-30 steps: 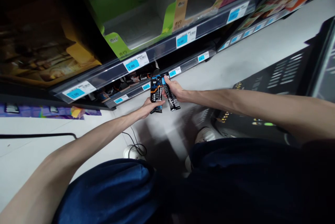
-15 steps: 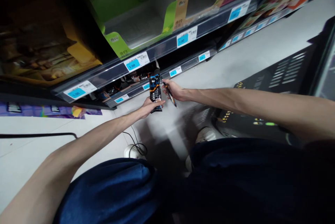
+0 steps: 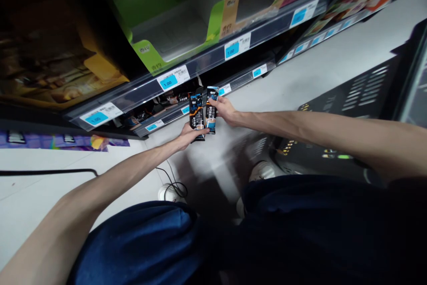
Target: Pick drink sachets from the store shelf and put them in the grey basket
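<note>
Crouched beside a store shelf, a person's left hand (image 3: 191, 135) grasps a glossy black wrapper with blue and orange markings (image 3: 196, 112), while the right hand (image 3: 225, 110) pinches a narrower black-and-blue foil packet (image 3: 211, 121) close beside it, both held over the pale floor (image 3: 133, 160) just in front of the bottom shelf's grey front rail (image 3: 240, 81). Above, a dark shelf edge with blue-and-white price labels (image 3: 203, 61) juts out, and on it sits a bright green cardboard display box (image 3: 147, 56). A black slotted plastic panel (image 3: 363, 87) stands at right, behind the right forearm; purple shiny packaging (image 3: 56, 140) lies low at left. A thin black cord (image 3: 171, 182) loops over one white shoe (image 3: 166, 194). The fingers behind the wrapper are hidden, and whether the left thumb touches the packet cannot be told. The bottom shelf's goods (image 3: 170, 98) sink into shadow, the upper shelf is cut off by the frame, and fine print is unreadable. Open floor lies below the hands and left of the left forearm; the overhanging edge narrows the gap to the bottom shelf.
</note>
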The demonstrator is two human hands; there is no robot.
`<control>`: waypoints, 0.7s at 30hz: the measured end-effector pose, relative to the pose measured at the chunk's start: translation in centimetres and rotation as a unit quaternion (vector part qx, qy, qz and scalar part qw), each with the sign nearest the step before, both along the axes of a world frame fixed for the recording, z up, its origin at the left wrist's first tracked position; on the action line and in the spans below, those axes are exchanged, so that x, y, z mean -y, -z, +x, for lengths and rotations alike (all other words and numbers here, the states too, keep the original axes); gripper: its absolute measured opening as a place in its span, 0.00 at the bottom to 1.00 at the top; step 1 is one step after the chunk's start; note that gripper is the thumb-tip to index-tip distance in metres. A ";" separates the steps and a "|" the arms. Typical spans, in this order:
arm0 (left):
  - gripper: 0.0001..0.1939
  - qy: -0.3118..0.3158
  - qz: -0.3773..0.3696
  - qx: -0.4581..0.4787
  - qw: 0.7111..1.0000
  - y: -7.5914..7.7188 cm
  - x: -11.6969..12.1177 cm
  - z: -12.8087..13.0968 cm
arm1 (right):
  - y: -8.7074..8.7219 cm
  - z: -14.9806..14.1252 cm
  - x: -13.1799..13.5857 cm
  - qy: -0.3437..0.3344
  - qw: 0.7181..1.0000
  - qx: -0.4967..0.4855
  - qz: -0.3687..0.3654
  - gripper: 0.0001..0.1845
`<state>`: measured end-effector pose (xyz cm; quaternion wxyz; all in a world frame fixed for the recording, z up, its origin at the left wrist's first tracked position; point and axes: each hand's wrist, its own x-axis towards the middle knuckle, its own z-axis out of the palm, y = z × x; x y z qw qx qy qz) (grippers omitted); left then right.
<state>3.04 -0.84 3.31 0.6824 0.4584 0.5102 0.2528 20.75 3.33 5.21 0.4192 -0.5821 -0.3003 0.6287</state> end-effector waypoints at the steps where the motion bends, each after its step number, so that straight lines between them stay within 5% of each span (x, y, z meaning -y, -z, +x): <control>1: 0.20 -0.001 0.003 -0.003 1.000 0.1 0.0 -0.1 | -0.2 0.0 0.0 -0.004 1.000 -0.002 -0.008 0.05; 6: 0.22 0.001 0.010 -0.018 1.000 0.4 0.1 -0.2 | -0.8 0.2 -0.2 -0.056 0.998 -0.001 -0.010 0.06; 14: 0.26 0.033 -0.002 -0.046 0.998 0.3 0.2 0.0 | -1.7 1.9 -0.9 -0.298 0.945 0.132 -0.009 0.02; 16: 0.23 0.065 0.028 -0.070 0.995 0.4 0.2 -0.2 | -1.7 2.3 -1.5 -0.296 0.940 0.171 0.007 0.01; 21: 0.17 0.136 0.079 -0.175 0.972 0.5 0.1 -0.8 | -2.2 3.0 -3.2 -0.166 0.935 0.300 0.089 0.05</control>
